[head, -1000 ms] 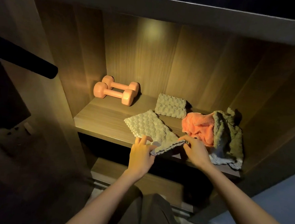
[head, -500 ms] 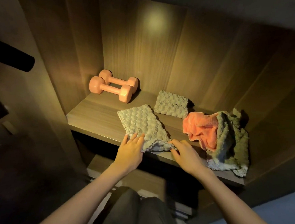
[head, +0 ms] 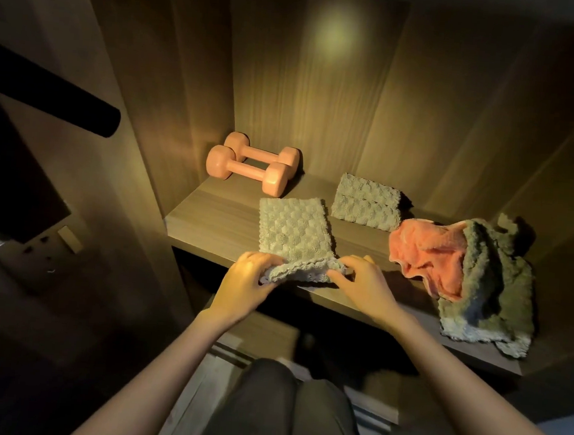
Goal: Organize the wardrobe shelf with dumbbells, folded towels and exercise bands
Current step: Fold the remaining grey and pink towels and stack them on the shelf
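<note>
While both hands work at its front edge, the wooden wardrobe shelf [head: 217, 218] has a grey bobbly towel [head: 293, 233] lying flat about mid-shelf, with the near end lifted a bit off the front lip. The left hand [head: 246, 279] has its fingers curled round the near left corner of that towel. The right hand [head: 363, 281] pinches the near right corner between thumb and fingers, so both are gripping the same cloth.

In the back left corner of the shelf are two salmon-pink dumbbells [head: 251, 168], side by side, touching or nearly so, can't quite tell. At the back middle of the shelf sits a second grey towel [head: 365, 203], already folded into a small block, apart from the one being held.

The right end of the shelf has a crumpled pile: an orange towel [head: 426, 255] bunched against an olive-green towel [head: 493, 288], which hangs slightly over the shelf's front edge. Left of the shelf, past the side panel, a black bar [head: 48, 95] sticks out. Below the shelf you can see the person's dark trousers [head: 291, 406]. It's pretty dim, with one warm light spot on the back panel above the shelf.
</note>
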The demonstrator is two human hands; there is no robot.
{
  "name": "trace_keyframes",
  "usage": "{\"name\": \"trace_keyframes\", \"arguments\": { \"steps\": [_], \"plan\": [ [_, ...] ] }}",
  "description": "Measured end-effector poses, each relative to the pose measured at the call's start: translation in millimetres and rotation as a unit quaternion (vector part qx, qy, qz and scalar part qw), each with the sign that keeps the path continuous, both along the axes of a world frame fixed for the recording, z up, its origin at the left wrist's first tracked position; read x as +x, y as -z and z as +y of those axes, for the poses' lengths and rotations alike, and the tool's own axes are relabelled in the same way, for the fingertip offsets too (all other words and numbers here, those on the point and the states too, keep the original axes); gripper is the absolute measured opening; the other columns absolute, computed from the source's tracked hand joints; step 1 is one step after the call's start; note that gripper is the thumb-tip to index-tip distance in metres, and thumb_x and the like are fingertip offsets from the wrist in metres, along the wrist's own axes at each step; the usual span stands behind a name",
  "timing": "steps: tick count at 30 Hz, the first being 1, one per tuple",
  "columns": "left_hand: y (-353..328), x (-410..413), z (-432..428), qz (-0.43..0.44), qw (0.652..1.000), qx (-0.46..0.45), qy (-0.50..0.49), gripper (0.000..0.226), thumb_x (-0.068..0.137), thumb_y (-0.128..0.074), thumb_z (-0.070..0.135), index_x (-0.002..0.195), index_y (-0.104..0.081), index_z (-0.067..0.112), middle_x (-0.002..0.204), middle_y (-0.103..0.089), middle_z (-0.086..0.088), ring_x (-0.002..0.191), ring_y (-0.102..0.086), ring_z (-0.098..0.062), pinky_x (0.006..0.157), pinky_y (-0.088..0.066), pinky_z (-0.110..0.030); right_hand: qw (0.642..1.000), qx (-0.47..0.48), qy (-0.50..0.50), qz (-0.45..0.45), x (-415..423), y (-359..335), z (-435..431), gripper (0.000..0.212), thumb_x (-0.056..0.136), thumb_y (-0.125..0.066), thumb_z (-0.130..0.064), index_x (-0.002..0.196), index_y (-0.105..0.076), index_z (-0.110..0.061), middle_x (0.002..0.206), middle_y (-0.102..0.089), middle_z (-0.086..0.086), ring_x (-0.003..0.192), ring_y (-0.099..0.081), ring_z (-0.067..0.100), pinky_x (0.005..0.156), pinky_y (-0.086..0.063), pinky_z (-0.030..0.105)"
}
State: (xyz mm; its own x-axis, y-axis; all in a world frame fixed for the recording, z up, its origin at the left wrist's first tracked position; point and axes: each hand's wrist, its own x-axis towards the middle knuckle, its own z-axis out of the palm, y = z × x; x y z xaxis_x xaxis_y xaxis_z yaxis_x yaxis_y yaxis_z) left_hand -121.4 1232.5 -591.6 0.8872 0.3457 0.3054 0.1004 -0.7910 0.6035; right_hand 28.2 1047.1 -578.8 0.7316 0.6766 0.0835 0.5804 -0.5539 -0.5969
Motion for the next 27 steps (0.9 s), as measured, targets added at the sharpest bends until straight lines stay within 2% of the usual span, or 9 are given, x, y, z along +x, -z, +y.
{"name": "trace_keyframes", "arguments": {
  "steps": [2,4,6,10,13,17,21,24,27],
  "plan": [
    [0.5,-4.3,0.4,0.013,0.999,-0.036,-0.015,0.018,0.091,-0.063,0.026,0.094,-0.069,0.009,0.090,-0.068,0.001,0.087,-0.055,-0.010,0.075,-0.040,-0.025,0.999,0.020,-0.007,0.031,-1.6,-2.2,-0.8,0.031,0.091,-0.060,-0.036,0.091,-0.063,-0.006,0.072,-0.050,-0.004,0.082,-0.042,0.015,0.065,-0.032,0.026],
    [0.9,-6.6,2.0,0.025,0.994,-0.106,-0.029,0.039,0.094,-0.056,0.036,0.075,-0.065,0.003,0.065,-0.059,-0.017,0.060,-0.047,-0.015,0.059,-0.033,-0.031,0.996,0.045,-0.007,0.073,-4.2,-3.9,-1.4,0.032,0.092,-0.060,-0.037,0.079,-0.056,-0.008,0.065,-0.046,-0.004,0.070,-0.041,0.013,0.060,-0.029,0.025],
    [-1.5,-6.4,3.6,0.023,0.987,-0.151,-0.048,0.042,0.094,-0.055,0.038,0.069,-0.066,0.007,0.058,-0.054,-0.021,0.051,-0.041,-0.015,0.054,-0.028,-0.031,0.993,0.067,0.006,0.095,-6.0,-3.5,-0.5,0.034,0.093,-0.060,-0.034,0.076,-0.054,-0.005,0.063,-0.046,0.001,0.063,-0.040,0.011,0.061,-0.030,0.030],
    [-3.9,4.2,5.5,0.050,0.971,-0.205,-0.115,0.054,0.091,-0.059,0.040,0.056,-0.052,0.000,0.051,-0.036,-0.007,0.050,-0.032,-0.015,0.051,-0.023,-0.028,0.991,0.057,0.057,0.103,-4.4,0.1,7.3,0.034,0.095,-0.056,-0.034,0.081,-0.055,-0.004,0.059,-0.045,0.001,0.060,-0.038,0.016,0.060,-0.028,0.033],
    [-2.3,13.2,6.3,0.062,0.961,-0.214,-0.163,0.052,0.090,-0.060,0.042,0.057,-0.048,0.004,0.054,-0.037,-0.005,0.054,-0.035,-0.019,0.054,-0.024,-0.030,0.991,0.020,0.100,0.087,-0.4,3.3,15.9,0.031,0.095,-0.054,-0.041,0.089,-0.059,-0.011,0.066,-0.055,-0.001,0.070,-0.053,0.022,0.065,-0.039,0.034],
    [-1.0,19.5,3.8,0.076,0.964,-0.147,-0.210,0.045,0.089,-0.058,0.040,0.058,-0.043,0.012,0.054,-0.043,-0.004,0.057,-0.047,-0.028,0.056,-0.032,-0.033,0.988,-0.009,0.141,0.059,-0.8,8.9,22.7,0.026,0.095,-0.052,-0.045,0.092,-0.059,-0.020,0.089,-0.068,0.000,0.090,-0.060,0.025,0.079,-0.044,0.035],
    [3.8,22.3,2.6,0.066,0.970,-0.079,-0.220,0.039,0.089,-0.057,0.035,0.061,-0.044,0.011,0.055,-0.050,-0.003,0.062,-0.056,-0.030,0.058,-0.033,-0.032,0.988,-0.042,0.150,0.002,-2.5,10.8,27.6,0.023,0.097,-0.046,-0.041,0.085,-0.052,-0.022,0.082,-0.069,0.003,0.092,-0.058,0.027,0.095,-0.041,0.041],
    [7.2,22.4,2.3,0.051,0.974,-0.050,-0.215,0.035,0.090,-0.058,0.035,0.066,-0.044,0.013,0.057,-0.053,-0.001,0.060,-0.055,-0.028,0.062,-0.036,-0.033,0.982,-0.088,0.147,-0.085,-5.9,12.0,35.0,0.016,0.098,-0.046,-0.034,0.091,-0.050,-0.020,0.083,-0.069,0.007,0.095,-0.056,0.027,0.094,-0.036,0.038],
    [7.5,20.7,0.0,0.023,0.974,0.002,-0.225,0.031,0.088,-0.063,0.035,0.079,-0.045,0.013,0.066,-0.057,-0.001,0.063,-0.054,-0.024,0.064,-0.043,-0.037,0.973,-0.083,0.150,-0.156,-11.8,13.1,39.5,0.017,0.093,-0.054,-0.027,0.102,-0.044,-0.016,0.084,-0.067,0.007,0.092,-0.057,0.026,0.088,-0.041,0.038]
  ]
}}
